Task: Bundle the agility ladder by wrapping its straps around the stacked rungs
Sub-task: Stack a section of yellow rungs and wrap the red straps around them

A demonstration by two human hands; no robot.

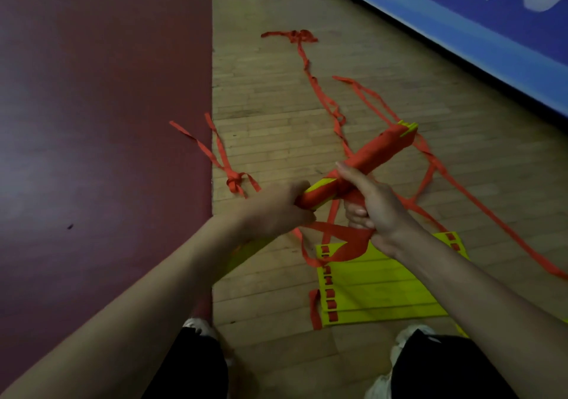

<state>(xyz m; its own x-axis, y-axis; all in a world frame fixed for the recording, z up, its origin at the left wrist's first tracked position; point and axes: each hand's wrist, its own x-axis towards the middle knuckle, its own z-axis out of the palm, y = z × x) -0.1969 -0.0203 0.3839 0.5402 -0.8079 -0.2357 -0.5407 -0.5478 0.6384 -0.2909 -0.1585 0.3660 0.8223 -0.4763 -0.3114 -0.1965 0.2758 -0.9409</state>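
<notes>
Stacked rungs (373,152) are mostly wrapped, gripped endwise by the left hand (276,211), right hand (378,211) fingers (356,214) clamped on the strap (338,235); long tails are left unwound on the floor (276,91).

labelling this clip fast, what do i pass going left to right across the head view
dark red floor → knotted strap end → left hand, gripping the wrapped bundle → right hand, holding a strap → blue banner. The bundle crosses both hands, so it is left unranked.
</notes>
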